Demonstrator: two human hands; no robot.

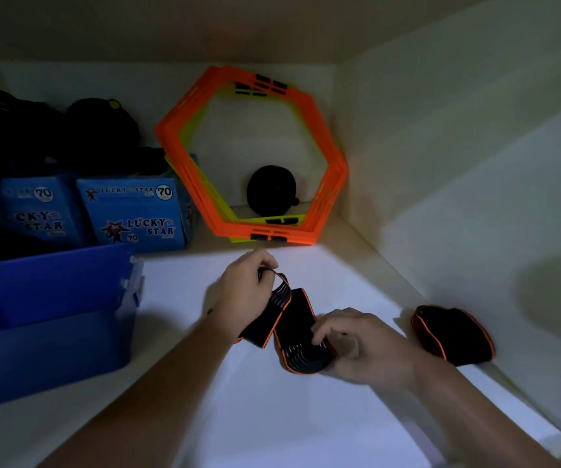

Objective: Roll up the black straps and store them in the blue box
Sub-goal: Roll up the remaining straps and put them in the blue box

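Head view: strap (295, 317) apparently spans left hand (242, 289) to right hand (368, 346).

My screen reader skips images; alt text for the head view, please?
The left hand pinches one end of a black orange-edged strap; the right hand grips the other, on a white shelf. A second strap lies right, a blue box left.

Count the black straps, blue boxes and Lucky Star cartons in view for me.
Black straps: 2, the held strap between the left hand and right hand, and the loose strap lying to the right.
Blue box: 1
Lucky Star cartons: 2, the left carton and the right carton.
Total: 5
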